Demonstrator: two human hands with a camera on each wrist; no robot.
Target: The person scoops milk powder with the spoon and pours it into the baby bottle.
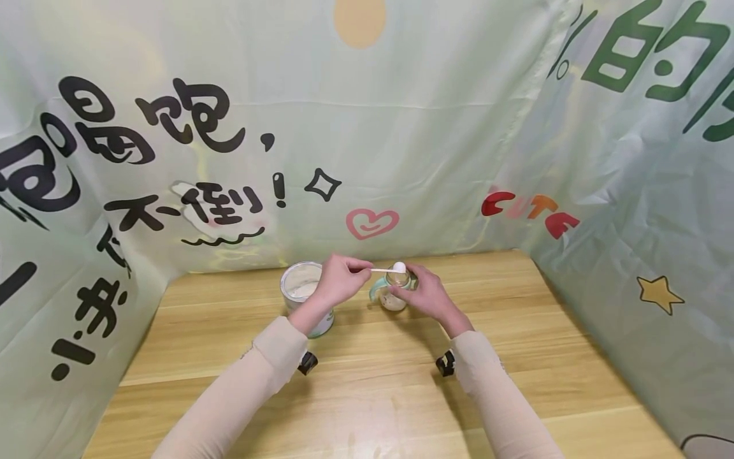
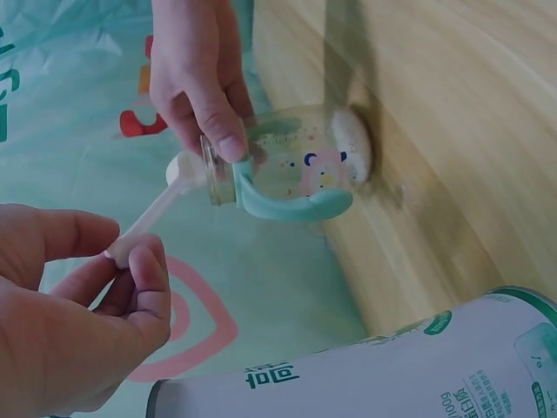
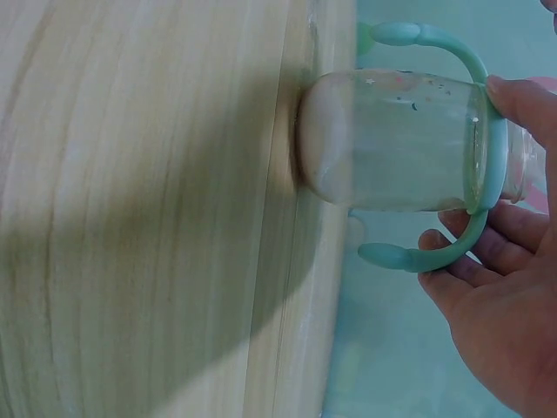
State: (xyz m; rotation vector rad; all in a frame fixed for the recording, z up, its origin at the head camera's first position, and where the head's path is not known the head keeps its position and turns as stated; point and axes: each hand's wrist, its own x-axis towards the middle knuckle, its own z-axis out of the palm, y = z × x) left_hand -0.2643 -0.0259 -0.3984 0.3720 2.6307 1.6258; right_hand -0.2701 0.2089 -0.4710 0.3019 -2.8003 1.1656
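My left hand (image 1: 339,282) pinches the thin handle of a white scoop (image 2: 155,212) between thumb and fingers. The scoop's bowl is at the mouth of a clear baby bottle (image 1: 393,301). My right hand (image 1: 430,295) grips this bottle near its neck, at the mint-green ring with two curved handles (image 3: 435,254). Upright on the table, the bottle has a cartoon bear print (image 2: 324,171) and something whitish low inside. Left of it stands an open can (image 1: 290,294) of pale powder, partly behind my left hand and forearm.
The wooden table (image 1: 373,395) ends at a pale green cloth backdrop (image 1: 436,159) with printed lettering and a pink heart. Cloth walls also rise on the left and right. Small black devices (image 1: 308,363) show at both wrists.
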